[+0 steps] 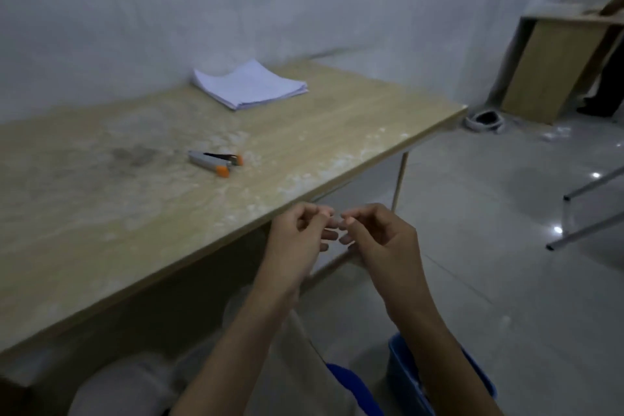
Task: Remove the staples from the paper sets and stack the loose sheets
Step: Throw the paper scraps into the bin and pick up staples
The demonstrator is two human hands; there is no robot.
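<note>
- L hand (297, 236) & R hand (381, 241): curled fingertips nearly touching, off table (101, 213) edge; can't tell if pinching anything.
- Staple remover (216, 161) mid-table, paper stack (250, 84) behind it.

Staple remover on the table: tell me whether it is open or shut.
Open. The staple remover lies on the table, its two orange-tipped arms spread apart, a dark gap between.

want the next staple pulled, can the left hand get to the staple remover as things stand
Probably yes: the staple remover lies in the open on the table, nothing between it and the left hand.
</note>
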